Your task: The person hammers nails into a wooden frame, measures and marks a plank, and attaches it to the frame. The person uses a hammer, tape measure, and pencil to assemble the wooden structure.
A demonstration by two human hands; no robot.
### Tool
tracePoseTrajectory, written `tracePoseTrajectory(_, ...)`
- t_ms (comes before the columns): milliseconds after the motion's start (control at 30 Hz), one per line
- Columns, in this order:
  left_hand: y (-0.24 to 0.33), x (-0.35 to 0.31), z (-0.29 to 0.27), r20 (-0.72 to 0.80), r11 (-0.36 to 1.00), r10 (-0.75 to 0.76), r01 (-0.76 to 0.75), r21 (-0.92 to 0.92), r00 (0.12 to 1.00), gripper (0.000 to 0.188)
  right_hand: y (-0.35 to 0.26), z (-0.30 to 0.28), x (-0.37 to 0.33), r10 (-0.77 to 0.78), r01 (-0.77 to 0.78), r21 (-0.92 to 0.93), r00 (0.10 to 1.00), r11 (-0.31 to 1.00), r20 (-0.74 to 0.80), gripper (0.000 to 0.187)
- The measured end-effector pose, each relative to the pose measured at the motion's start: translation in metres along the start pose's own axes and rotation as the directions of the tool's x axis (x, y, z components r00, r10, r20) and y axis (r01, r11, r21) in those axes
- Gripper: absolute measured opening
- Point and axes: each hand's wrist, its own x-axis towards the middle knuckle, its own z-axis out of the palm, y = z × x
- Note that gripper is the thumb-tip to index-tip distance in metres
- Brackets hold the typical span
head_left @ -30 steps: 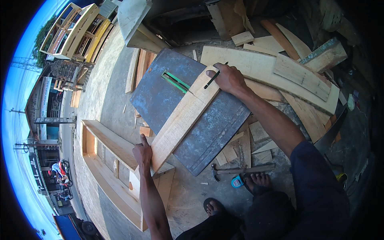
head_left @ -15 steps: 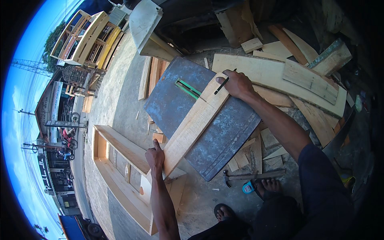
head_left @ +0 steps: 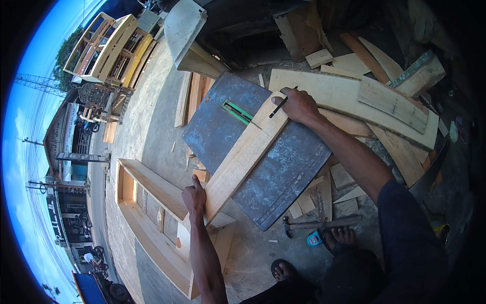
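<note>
A long pale wooden board [head_left: 243, 159] lies slantwise across a worn blue-grey metal tabletop [head_left: 207, 131]. Beside its left edge is a narrow slot with a green rim [head_left: 237, 111], and a short dark line crosses the wood from the slot's end. My left hand [head_left: 194, 196] grips the board's near end with the thumb up. At the far end, my right hand [head_left: 300, 105] is closed over the board's edge and also holds a slim black pencil [head_left: 277, 107] between its fingers. The palm side of both hands is hidden.
Left of the tabletop stands an open wooden frame [head_left: 147, 233]. Planks and offcuts [head_left: 354, 101] pile up at right. A hammer [head_left: 324, 223] and a turquoise tape measure [head_left: 314, 238] lie near my feet. Beyond the concrete, a road carries motorbikes [head_left: 96, 258].
The board has shifted slightly toward the left, and both hands have moved a little with it, keeping their hold. In the background a motorbike has moved along the road.
</note>
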Motion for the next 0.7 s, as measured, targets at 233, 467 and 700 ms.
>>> tracePoseTrajectory(233,-0.002,0.004,0.001,-0.013,0.999,0.009,-0.009,-0.032,1.0,0.081,-0.001,0.004,0.007,-0.024,0.024,0.009,0.999,1.0,-0.026,0.047)
tracePoseTrajectory(467,-0.003,0.012,0.002,-0.003,1.0,0.003,-0.003,-0.002,1.0,0.082,-0.003,0.006,0.013,-0.029,0.03,0.011,0.999,0.999,-0.025,0.047)
tracePoseTrajectory(700,-0.002,0.015,0.001,-0.005,1.0,-0.003,0.003,-0.02,1.0,0.082,-0.005,0.008,0.018,-0.017,0.017,0.01,1.0,1.0,-0.023,0.047)
